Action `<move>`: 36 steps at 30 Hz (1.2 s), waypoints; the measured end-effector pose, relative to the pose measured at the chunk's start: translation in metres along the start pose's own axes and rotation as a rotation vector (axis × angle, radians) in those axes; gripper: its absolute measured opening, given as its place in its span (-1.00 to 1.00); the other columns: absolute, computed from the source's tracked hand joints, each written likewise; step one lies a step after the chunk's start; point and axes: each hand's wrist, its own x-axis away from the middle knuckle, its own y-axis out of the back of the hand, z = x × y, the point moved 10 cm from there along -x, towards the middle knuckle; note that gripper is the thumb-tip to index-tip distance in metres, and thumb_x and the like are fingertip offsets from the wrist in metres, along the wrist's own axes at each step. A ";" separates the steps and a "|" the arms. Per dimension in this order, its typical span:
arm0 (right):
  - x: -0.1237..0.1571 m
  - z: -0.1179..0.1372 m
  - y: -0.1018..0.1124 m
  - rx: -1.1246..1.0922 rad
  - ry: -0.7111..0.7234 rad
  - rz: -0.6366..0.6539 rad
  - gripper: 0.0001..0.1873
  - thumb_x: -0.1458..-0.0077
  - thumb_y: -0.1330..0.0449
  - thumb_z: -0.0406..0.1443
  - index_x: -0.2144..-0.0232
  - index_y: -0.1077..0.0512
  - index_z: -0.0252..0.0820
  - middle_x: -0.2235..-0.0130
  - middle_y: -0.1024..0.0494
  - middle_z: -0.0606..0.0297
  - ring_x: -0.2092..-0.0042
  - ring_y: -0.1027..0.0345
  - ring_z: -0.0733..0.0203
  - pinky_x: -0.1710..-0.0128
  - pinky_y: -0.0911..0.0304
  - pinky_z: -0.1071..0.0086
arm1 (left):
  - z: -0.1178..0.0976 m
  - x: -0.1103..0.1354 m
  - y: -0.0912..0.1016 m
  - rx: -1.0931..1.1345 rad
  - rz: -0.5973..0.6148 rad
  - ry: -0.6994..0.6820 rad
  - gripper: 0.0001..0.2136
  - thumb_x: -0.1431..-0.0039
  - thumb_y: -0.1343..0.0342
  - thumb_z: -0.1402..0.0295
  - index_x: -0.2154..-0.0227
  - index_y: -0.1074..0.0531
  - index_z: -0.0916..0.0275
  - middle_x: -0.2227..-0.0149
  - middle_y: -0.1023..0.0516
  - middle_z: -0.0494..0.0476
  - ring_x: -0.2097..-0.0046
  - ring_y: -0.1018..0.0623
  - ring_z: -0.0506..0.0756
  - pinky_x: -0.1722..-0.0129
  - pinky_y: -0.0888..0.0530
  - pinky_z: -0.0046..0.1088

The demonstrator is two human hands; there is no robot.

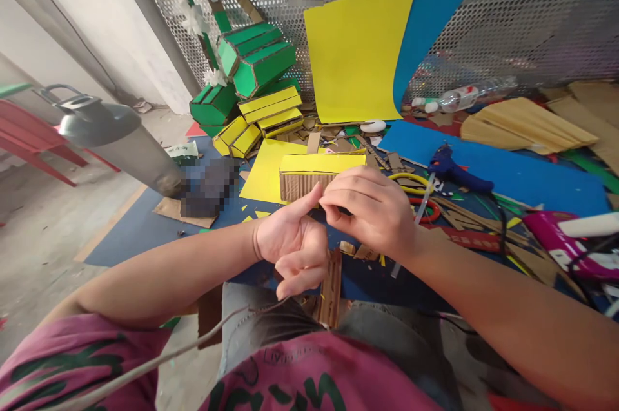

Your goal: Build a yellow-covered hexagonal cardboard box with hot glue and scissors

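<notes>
Left hand touches right hand by cardboard block.

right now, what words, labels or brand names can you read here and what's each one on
Nothing reads in full.
Pink shirt: big green letters, cut off by the frame, unreadable.
Plastic bottle: red and white label, too blurred.
Red strip: pale print, too small.
Green and white packet: too blurred.
Yellow-topped cardboard block: no print shows.
</notes>
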 end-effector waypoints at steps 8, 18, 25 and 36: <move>-0.002 -0.001 0.004 -0.044 0.006 -0.026 -0.80 -0.37 -0.36 -0.44 0.08 -0.56 0.00 0.18 -0.78 0.28 0.09 -0.65 0.05 -0.01 -0.65 0.12 | 0.001 -0.001 -0.003 0.003 0.053 -0.002 0.09 -0.14 0.69 -0.62 0.81 -0.44 0.13 0.66 -0.51 0.52 0.73 -0.33 0.11 0.80 -0.14 -0.31; -0.004 0.006 0.005 0.032 0.071 -0.030 -0.82 -0.34 -0.42 -0.41 0.09 -0.58 -0.05 0.22 -0.77 0.28 0.16 -0.60 0.05 0.10 -0.62 0.15 | 0.004 -0.004 0.002 -0.013 0.123 0.007 0.12 -0.03 0.65 -0.69 0.74 -0.52 0.15 0.64 -0.55 0.51 0.74 -0.31 0.09 0.78 -0.19 -0.30; -0.004 0.007 0.002 0.087 0.076 -0.021 -0.80 -0.31 -0.40 -0.46 0.12 -0.54 -0.09 0.23 -0.75 0.26 0.17 -0.58 0.03 0.12 -0.60 0.13 | 0.002 -0.005 0.010 -0.016 0.034 0.008 0.13 -0.11 0.55 -0.68 0.59 -0.62 0.22 0.57 -0.61 0.51 0.71 -0.31 0.08 0.81 -0.04 -0.36; -0.004 0.006 -0.001 0.143 0.052 -0.016 -0.80 -0.34 -0.33 -0.47 0.14 -0.51 -0.04 0.25 -0.73 0.31 0.17 -0.60 0.07 0.12 -0.58 0.16 | 0.000 -0.006 0.013 0.042 0.012 -0.012 0.19 -0.15 0.61 -0.64 0.52 -0.67 0.29 0.54 -0.61 0.53 0.71 -0.27 0.06 0.82 -0.01 -0.39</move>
